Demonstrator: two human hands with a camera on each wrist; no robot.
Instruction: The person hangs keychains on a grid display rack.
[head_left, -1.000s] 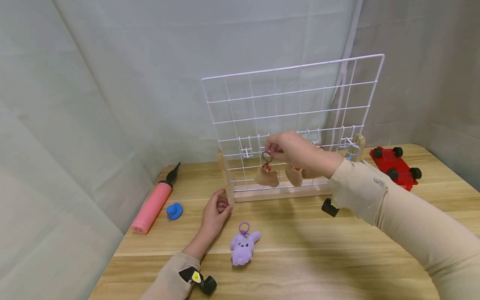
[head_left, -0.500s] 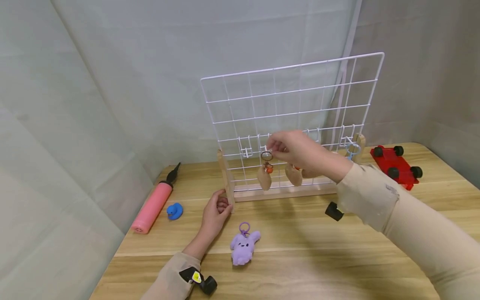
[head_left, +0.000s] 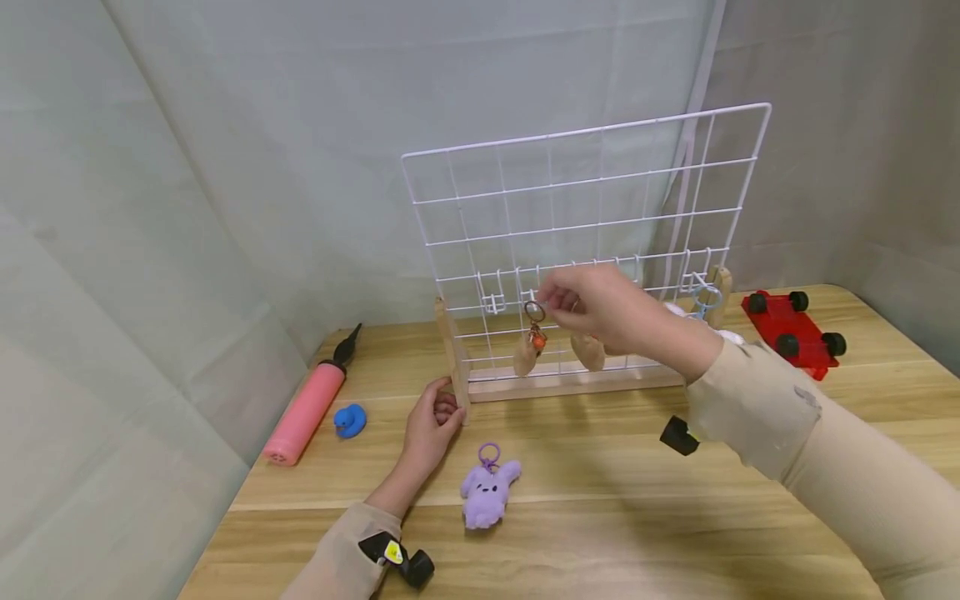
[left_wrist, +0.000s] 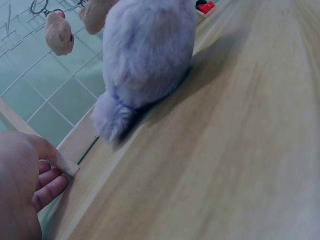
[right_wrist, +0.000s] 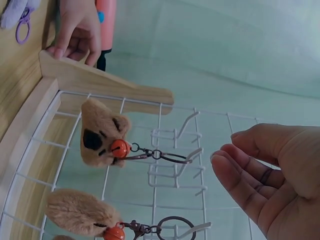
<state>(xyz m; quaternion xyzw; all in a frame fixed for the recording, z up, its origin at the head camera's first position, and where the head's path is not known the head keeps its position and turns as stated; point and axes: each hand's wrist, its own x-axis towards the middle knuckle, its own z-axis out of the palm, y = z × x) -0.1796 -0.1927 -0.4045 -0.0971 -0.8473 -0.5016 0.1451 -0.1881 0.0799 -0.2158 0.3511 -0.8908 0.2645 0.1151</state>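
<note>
My left hand (head_left: 429, 429) grips the wooden end support (head_left: 448, 337) of a white wire grid rack (head_left: 600, 130), thumb and curled fingers at its lower front corner. My right hand (right_wrist: 270, 170) is beside the hooks with its fingers loosely bent, holding nothing. Just off its fingertips, a brown plush dog-head keychain (right_wrist: 95, 130) with an orange bell (right_wrist: 120, 148) hangs by its ring from a hook. Another brown plush keychain (right_wrist: 80, 210) hangs alongside. A purple plush keychain (head_left: 486, 498) lies on the table near my left hand, and its furry body looms large in the left wrist view.
A pink hand pump (head_left: 306, 412) and a blue rubber duck (head_left: 349, 422) are to the left. An upturned red toy car (head_left: 797, 329) lies beyond the rack's right end. A light blue keychain ring (head_left: 707, 296) hangs at the right. Grey cloth walls enclose the wooden table.
My right hand has let go of the brown plush keychain's ring and drawn slightly right. The keychain has turned on its hook. My left hand stays on the support.
</note>
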